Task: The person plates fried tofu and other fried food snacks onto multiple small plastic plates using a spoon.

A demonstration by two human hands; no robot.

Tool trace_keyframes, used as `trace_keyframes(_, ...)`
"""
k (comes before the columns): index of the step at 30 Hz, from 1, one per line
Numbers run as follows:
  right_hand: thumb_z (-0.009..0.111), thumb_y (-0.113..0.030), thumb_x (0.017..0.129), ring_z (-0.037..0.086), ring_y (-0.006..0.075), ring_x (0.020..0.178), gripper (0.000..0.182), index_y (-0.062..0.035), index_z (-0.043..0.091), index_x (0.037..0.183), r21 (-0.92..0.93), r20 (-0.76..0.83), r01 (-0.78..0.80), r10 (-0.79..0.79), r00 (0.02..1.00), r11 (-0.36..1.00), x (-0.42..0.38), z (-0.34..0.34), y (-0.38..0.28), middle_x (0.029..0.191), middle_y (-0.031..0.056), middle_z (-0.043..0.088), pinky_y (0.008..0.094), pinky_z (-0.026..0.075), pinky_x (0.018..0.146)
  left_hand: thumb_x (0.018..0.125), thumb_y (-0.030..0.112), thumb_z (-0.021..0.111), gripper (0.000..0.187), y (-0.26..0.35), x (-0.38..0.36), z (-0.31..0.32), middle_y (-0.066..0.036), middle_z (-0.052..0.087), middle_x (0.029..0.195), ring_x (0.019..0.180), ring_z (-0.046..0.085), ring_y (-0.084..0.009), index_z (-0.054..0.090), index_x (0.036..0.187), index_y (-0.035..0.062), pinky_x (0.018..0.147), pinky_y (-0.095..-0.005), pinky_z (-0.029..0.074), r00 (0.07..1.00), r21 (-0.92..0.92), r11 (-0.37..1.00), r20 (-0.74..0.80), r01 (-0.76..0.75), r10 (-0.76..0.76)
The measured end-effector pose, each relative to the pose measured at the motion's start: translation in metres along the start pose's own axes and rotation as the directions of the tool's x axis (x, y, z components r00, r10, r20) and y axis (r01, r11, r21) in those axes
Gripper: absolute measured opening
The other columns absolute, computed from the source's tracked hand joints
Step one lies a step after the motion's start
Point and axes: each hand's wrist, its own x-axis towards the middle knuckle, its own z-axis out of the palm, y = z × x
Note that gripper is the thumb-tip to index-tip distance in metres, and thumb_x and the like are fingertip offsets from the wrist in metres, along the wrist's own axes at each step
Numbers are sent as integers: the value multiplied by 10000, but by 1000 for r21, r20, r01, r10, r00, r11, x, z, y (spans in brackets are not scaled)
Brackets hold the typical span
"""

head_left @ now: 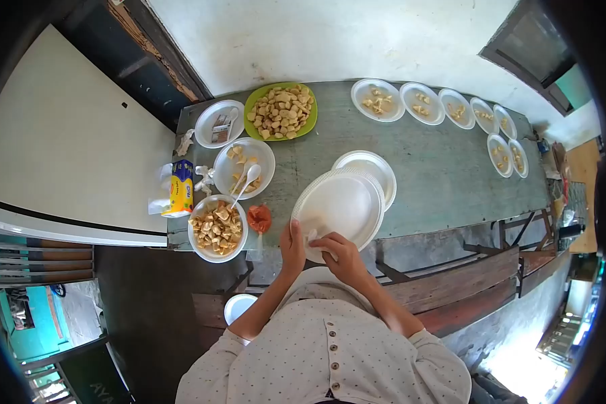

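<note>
My left hand (292,248) grips the near left rim of a white oval plate (343,202), which is tilted up toward me. My right hand (341,257) is closed at the plate's near edge, pinching a crumpled white tissue (311,236) against its surface. Behind the held plate, partly hidden by it, another white plate (377,165) lies on the table. To the left of my hands sit a small bag of orange-red stuff (258,219) and a white bowl of cut pale-brown pieces (217,229).
On the greenish table (303,158) a green plate (314,121) is heaped with pale chunks. A plate with spoons (266,151) and a yellow-blue tissue pack (180,188) stand left. Several plates with small portions (378,114) line the back right. A wooden bench (458,279) stands in front.
</note>
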Motion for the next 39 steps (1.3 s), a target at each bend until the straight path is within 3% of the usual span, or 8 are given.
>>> trace_keyframes(2, 548, 70, 677, 573, 282, 753, 288, -54, 607, 931, 28, -102, 28, -25, 994, 999, 3, 0, 1, 840, 112, 569, 340, 466, 671, 942, 289, 354, 387, -4, -1, 0, -74, 569, 822, 734, 489, -97, 531, 1006, -49, 646, -227, 396, 998, 76, 997, 50, 29, -33)
trace_keyframes(8, 599, 73, 650, 591, 271, 773, 288, -21, 610, 923, -105, -257, 108, -132, 957, 989, 18, -16, -7, 868, 115, 584, 319, 479, 652, 946, 271, 344, 376, 0, -7, 20, -86, 577, 845, 754, 507, -117, 532, 1019, -46, 669, -245, 412, 989, -67, 995, 119, -78, 86)
trace_keyframes(17, 640, 36, 642, 588, 258, 746, 254, -61, 585, 870, -284, -335, 189, -281, 899, 940, 22, -4, -6, 853, 87, 584, 323, 483, 616, 937, 294, 376, 373, -4, -13, 19, -86, 571, 797, 743, 500, -114, 532, 1031, -32, 665, -248, 407, 987, -53, 997, 152, -52, 59)
trace_keyframes(21, 641, 29, 655, 591, 260, 734, 206, -61, 577, 829, -287, -395, 171, -279, 875, 943, 28, -11, 3, 841, 81, 586, 324, 484, 611, 936, 292, 376, 381, 6, -16, 19, -103, 572, 771, 716, 501, -113, 520, 1065, -37, 661, -252, 409, 978, 14, 992, 170, -122, 117)
trace_keyframes(24, 630, 37, 681, 595, 282, 736, 154, -17, 591, 820, -327, -518, 96, -264, 813, 940, 37, -29, 7, 808, 122, 590, 328, 475, 632, 937, 281, 370, 391, 8, -18, 16, -132, 586, 795, 710, 509, -122, 498, 1119, -41, 675, -261, 417, 966, 104, 995, 257, 0, -27)
trace_keyframes(26, 622, 18, 696, 597, 273, 725, 144, -40, 590, 823, -383, -571, 35, -266, 776, 923, 42, -43, 17, 820, 108, 594, 329, 480, 613, 937, 258, 367, 387, 20, -19, 16, -145, 596, 840, 706, 515, -131, 469, 1177, -28, 684, -267, 421, 958, 68, 989, 263, -135, 113)
trace_keyframes(28, 619, 2, 700, 596, 264, 719, 147, -59, 587, 829, -414, -589, 18, -283, 757, 910, 41, -52, 25, 829, 95, 595, 330, 484, 599, 936, 252, 368, 386, 25, -19, 14, -147, 596, 846, 710, 520, -133, 460, 1193, -21, 685, -266, 421, 957, 79, 987, 268, -140, 114)
trace_keyframes(39, 601, -64, 753, 600, 270, 714, 128, -49, 596, 880, -329, -539, -281, 66, 840, 901, 9, -46, 41, 852, 92, 600, 331, 479, 585, 937, 227, 355, 381, 26, -19, -1, -160, 604, 912, 747, 537, -128, 435, 1234, 2, 710, -250, 417, 962, 106, 975, 215, -197, 171)
